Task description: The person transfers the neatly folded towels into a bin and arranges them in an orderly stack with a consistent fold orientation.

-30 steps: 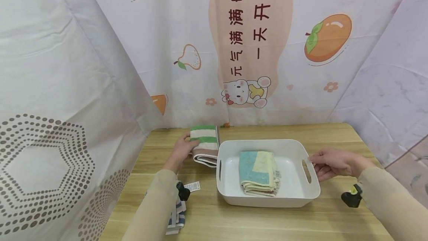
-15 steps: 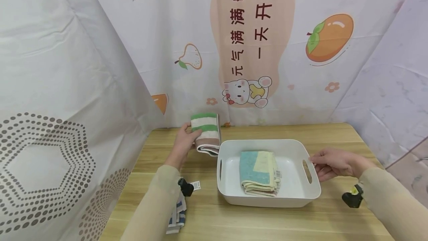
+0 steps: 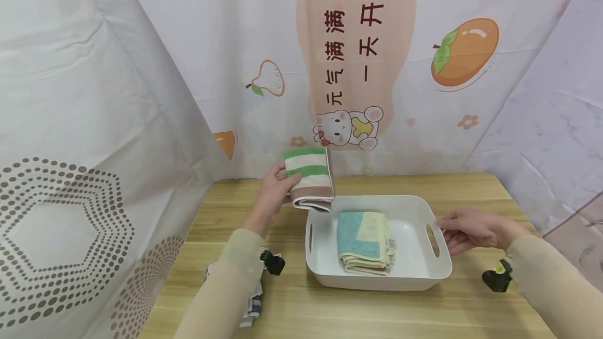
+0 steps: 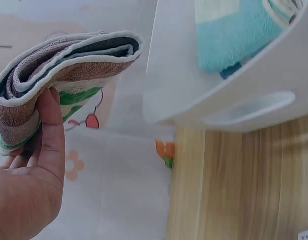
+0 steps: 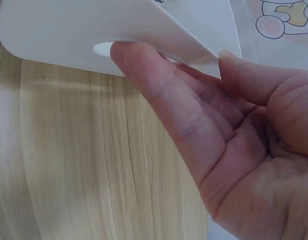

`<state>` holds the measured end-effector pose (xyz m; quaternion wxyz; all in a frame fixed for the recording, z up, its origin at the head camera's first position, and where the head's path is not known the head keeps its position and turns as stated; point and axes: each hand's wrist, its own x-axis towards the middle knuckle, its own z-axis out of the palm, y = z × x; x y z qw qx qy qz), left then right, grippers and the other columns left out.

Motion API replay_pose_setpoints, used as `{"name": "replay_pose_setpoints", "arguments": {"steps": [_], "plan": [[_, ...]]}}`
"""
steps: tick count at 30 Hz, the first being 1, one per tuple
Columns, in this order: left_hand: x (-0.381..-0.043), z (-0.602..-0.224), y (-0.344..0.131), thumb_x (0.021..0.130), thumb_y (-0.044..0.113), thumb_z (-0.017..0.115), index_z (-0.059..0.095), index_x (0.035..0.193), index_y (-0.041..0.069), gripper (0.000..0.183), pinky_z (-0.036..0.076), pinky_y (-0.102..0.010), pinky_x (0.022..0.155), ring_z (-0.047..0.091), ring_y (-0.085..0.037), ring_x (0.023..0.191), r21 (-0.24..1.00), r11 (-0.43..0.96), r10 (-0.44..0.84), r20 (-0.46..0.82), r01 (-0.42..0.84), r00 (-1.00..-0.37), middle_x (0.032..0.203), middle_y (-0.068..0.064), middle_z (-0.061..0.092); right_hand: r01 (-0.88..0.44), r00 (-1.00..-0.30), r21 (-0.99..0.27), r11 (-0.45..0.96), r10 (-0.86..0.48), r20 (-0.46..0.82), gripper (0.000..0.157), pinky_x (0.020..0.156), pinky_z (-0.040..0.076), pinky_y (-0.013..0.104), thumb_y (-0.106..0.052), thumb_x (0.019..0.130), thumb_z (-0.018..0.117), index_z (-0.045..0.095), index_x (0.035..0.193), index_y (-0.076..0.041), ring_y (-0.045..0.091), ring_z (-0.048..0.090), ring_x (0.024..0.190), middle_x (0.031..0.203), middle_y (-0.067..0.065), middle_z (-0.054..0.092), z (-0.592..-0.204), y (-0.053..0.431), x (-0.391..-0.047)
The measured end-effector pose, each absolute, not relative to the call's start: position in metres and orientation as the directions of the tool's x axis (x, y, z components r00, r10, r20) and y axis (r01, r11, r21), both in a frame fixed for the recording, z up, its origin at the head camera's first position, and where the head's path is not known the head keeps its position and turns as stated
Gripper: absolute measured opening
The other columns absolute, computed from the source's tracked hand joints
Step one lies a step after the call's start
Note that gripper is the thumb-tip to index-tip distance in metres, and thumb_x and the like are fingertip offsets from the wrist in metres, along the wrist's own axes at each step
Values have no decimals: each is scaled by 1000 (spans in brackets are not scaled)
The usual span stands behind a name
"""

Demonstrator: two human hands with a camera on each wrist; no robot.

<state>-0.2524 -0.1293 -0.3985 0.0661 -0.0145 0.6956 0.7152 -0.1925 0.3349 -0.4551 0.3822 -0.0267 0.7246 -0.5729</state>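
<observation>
My left hand (image 3: 277, 187) grips a folded towel (image 3: 308, 174) with green, white and brown stripes, raised over the left back corner of a white plastic basket (image 3: 377, 282). In the left wrist view, the towel's rolled layers (image 4: 68, 60) and white edging face the camera, with fingers wrapped around its lower side. Inside the basket lies a folded blue and pale yellow towel (image 3: 363, 239). My right hand (image 3: 471, 229) holds the basket's right side by the handle slot, with thumb at the rim and fingers against the outer wall, as the right wrist view (image 5: 179, 105) shows.
A blue and white striped cloth (image 3: 254, 305) lies on the wooden table (image 3: 353, 313), partly hidden under the left sleeve. A printed curtain (image 3: 264, 135) hangs behind the table's back edge. Both wrists carry small black cameras (image 3: 273, 262).
My left hand has lifted the striped towel off the table and carried it up and to the right, toward the basket. The right hand and the basket have stayed in place.
</observation>
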Motion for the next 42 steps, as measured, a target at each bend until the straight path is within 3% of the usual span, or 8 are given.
{"name": "replay_pose_setpoints", "arguments": {"steps": [23,42], "plan": [[-240,-399,-97,96,17,70,47,144,12,54,61,-37,77,71,-23,90,988,-43,217,-134,-147,-967,122,-18,69,389,-723,-849,359,-452,-522,39,79,63,42,-22,110,46,62,117,13,25,76,84,95,18,75,-454,335,-192],[-232,-401,-85,95,16,70,47,144,11,55,60,-35,73,71,-22,87,985,-45,281,-145,-164,-949,121,-18,70,293,-785,-820,491,-366,-499,32,69,63,38,-16,106,54,64,116,13,20,72,72,83,12,73,-441,327,-193]]}}
